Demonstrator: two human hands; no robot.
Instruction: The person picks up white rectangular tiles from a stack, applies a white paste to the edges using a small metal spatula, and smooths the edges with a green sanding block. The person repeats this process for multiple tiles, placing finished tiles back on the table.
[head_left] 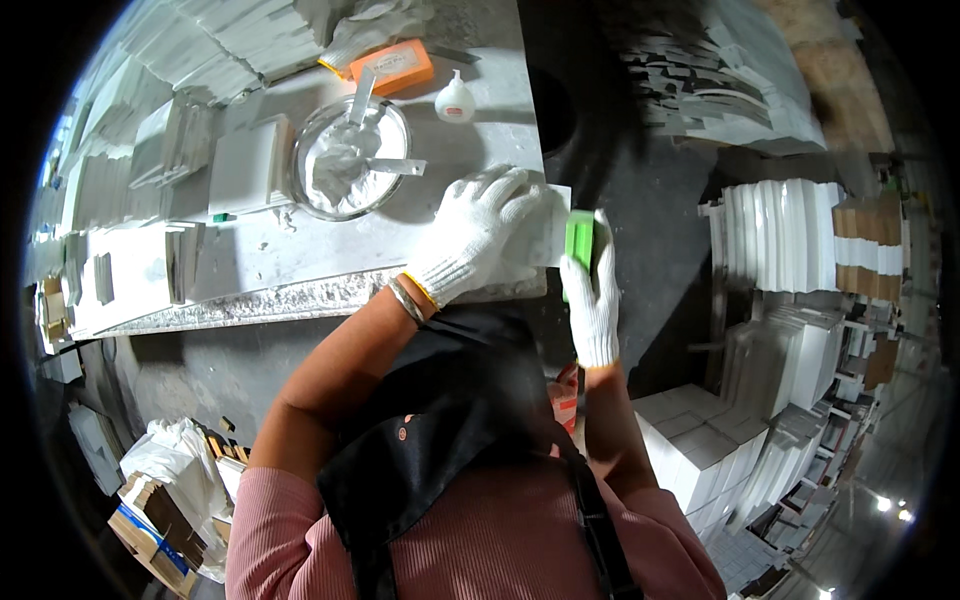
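Observation:
My left hand (480,235), in a white knit glove, lies flat over a pale tile (552,225) at the table's right end. Its fingers are stretched out and a little apart, partly covering the tile. My right hand (595,290), gloved the same way, is closed around a bright green block (578,238), which looks like a sanding block. The block stands upright against the tile's right edge, just past the table's end. Whether it touches the edge along its full length cannot be made out.
Left of my hands, a round bowl (300,165) holds white paste and two scrapers (398,167). Behind it are an orange box (392,67) and a white squeeze bottle (455,102). Tile stacks (245,170) fill the table's left; more stacks (780,235) stand at right.

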